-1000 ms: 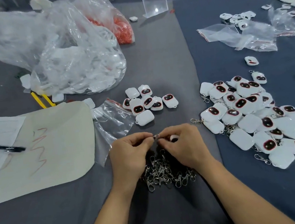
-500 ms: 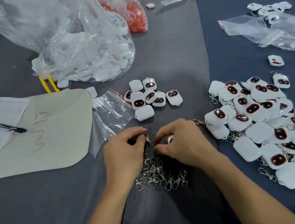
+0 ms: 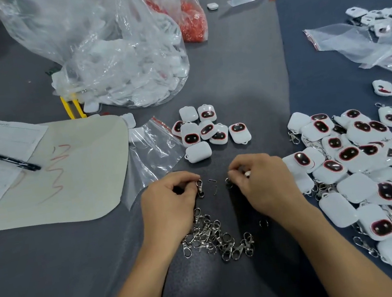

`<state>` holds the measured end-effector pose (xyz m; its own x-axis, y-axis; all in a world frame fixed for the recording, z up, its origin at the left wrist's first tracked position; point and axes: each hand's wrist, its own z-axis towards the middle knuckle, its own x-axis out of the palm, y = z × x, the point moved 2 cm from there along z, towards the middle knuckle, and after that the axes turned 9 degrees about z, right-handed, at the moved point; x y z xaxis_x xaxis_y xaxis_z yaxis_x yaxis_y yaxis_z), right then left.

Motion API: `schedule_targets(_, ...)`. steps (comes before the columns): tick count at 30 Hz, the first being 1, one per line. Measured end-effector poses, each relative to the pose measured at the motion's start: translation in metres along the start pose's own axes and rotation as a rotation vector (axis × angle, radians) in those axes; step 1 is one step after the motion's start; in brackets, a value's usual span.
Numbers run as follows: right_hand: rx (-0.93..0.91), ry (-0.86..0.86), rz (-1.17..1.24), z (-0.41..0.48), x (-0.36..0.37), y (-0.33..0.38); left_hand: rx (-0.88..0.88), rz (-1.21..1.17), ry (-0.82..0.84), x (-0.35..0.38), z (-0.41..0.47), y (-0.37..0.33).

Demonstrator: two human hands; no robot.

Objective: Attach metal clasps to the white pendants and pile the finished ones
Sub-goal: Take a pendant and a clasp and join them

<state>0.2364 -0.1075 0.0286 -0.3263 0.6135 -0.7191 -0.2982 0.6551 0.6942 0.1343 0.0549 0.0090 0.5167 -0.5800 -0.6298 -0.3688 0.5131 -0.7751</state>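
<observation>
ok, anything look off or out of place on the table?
One pendant lies alone beyond the finished pile; its face shows an uneven red smear, not the others' dark oval. A loose ring sits apart from the clasp heap.

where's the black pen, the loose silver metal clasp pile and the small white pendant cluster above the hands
black pen (image 3: pixel 13 161), head view, mid barrel
loose silver metal clasp pile (image 3: pixel 215 238), head view, centre of heap
small white pendant cluster (image 3: pixel 207 129), head view, a middle pendant's face
</observation>
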Motion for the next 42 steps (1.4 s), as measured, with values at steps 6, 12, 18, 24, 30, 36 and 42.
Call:
schedule_targets(6, -0.042, 0.098, 0.027, 0.004, -0.005, -0.010, 0.022, 0.050, 0.012, -0.001, 0.002, -0.009)
schedule_targets(12, 0.030, 0.044, 0.182, 0.023, 0.002, -0.010, 0.284, 0.184, 0.068, 0.010, 0.021, -0.042)
schedule_targets(18, 0.031, -0.112, 0.703, 0.028, 0.010, -0.012, 0.321, -0.062, 0.109, 0.021, 0.040, -0.044)
schedule_targets(24, -0.024, -0.013, 0.926, 0.027, 0.011, -0.018, 0.310, -0.233, 0.084, 0.028, 0.042, -0.037)
schedule_targets(30, -0.053, -0.017, 0.816, 0.027, 0.018, -0.018, 0.270, -0.202, 0.027, 0.027, 0.047, -0.035)
schedule_targets(36, -0.099, -0.188, 0.829, 0.025, 0.015, -0.022, 0.238, -0.315, 0.103, 0.030, 0.043, -0.038)
schedule_targets(42, -0.180, -0.260, 0.739, 0.023, 0.012, -0.019, 0.250, -0.231, 0.095, 0.034, 0.041, -0.040)
